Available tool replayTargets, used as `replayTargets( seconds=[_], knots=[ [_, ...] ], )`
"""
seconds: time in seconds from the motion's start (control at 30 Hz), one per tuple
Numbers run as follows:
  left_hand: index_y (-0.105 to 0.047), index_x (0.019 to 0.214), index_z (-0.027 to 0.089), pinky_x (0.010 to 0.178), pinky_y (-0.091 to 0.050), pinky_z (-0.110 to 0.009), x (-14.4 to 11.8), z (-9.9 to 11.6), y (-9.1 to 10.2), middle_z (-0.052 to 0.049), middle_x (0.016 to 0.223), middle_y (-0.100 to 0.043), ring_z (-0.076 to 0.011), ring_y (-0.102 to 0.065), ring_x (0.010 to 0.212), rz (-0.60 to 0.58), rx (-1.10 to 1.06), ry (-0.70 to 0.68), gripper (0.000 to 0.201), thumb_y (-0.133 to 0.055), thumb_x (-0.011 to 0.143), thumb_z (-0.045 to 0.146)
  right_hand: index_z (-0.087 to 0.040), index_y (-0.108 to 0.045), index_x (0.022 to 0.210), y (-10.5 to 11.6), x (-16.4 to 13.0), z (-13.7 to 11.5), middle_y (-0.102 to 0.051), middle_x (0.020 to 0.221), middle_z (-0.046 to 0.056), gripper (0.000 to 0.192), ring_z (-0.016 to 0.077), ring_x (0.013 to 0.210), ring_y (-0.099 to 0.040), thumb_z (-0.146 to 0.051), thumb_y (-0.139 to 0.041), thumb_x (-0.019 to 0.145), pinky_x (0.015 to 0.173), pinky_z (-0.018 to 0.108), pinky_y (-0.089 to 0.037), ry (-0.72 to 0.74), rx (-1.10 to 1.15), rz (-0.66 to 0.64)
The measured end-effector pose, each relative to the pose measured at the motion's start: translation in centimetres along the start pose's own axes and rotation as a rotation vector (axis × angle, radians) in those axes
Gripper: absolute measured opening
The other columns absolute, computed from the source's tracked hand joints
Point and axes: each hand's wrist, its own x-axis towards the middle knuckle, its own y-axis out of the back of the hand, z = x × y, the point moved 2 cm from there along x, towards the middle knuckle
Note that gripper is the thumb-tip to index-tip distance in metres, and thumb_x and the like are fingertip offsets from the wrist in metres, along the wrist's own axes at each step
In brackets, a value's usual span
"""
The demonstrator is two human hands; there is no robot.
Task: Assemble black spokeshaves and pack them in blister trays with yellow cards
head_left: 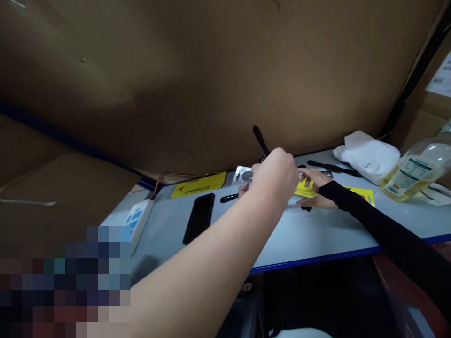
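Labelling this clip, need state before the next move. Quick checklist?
1. Left hand closed on black tool handle: ok.
2. Right hand resting on yellow card: ok.
3. Handle's lower end in view: cannot tell, hidden behind left hand.
4. Phone apart from both hands: ok.
5. Bottle upright: not ok, tilted over.
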Motion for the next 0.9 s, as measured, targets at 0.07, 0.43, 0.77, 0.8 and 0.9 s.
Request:
replayTargets(
  seconds=[0.07,0.43,0.77,0.8,0.9],
  knots=[
    [-0.071,0.073,0.024,0.082,-0.043,-0.041,0.7,-0.1,-0.7,-0.006,0.072,-0.069,-0.0293,-0.063,0.091,-0.313,0.177,-0.097,0.011,-0.080,0.068,0.020,-0.027,-0.050,0.148,0.1,0.0,0.0,-0.064,0.114,0.006,0.091,0.0195,0.083,-0.065,-0.045,-0.086,0.067,0.068,0.032,-0.053,0.000,0.002,0.001],
    [-0.072,0.111,0.026,0.087,-0.045,-0.052,-0.1,0.5,-3.8,-0.012,0.098,-0.070,-0.0408,-0.057,0.113,-0.317,0.202,0.014,0.034,-0.073,0.085,0.048,-0.023,-0.055,0.138,0.8,0.4,-0.2,-0.068,0.114,0.007,0.083,0.0251,0.097,-0.066,-0.042,-0.087,0.064,0.080,0.036,-0.053,0.054,-0.038,-0.034],
    [-0.069,0.120,0.025,0.087,-0.047,-0.052,-4.3,-0.5,-4.6,-0.013,0.113,-0.067,-0.0406,-0.055,0.121,-0.186,0.221,0.022,0.034,-0.060,0.092,0.040,-0.024,-0.046,0.152,0.5,0.2,0.3,-0.069,0.115,0.008,0.100,0.0239,0.092,-0.067,-0.042,-0.088,0.063,0.083,0.039,-0.055,0.083,-0.042,-0.036],
    [-0.069,0.121,0.026,0.088,-0.048,-0.051,-4.8,-0.8,-4.5,-0.011,0.114,-0.067,-0.0395,-0.056,0.122,-0.179,0.218,0.018,0.034,-0.058,0.092,0.039,-0.024,-0.046,0.152,0.5,0.2,0.3,-0.069,0.114,0.008,0.099,0.0238,0.091,-0.066,-0.041,-0.087,0.064,0.082,0.038,-0.055,0.077,-0.046,-0.036],
    [-0.068,0.122,0.028,0.089,-0.050,-0.050,-5.2,-1.0,-4.6,-0.009,0.111,-0.068,-0.0378,-0.058,0.121,-0.112,0.185,-0.069,0.035,-0.059,0.088,0.034,-0.022,-0.048,0.151,0.6,0.2,0.1,-0.069,0.112,0.008,0.092,0.0220,0.086,-0.066,-0.041,-0.084,0.068,0.077,0.036,-0.054,0.049,-0.048,-0.041]
  ],
)
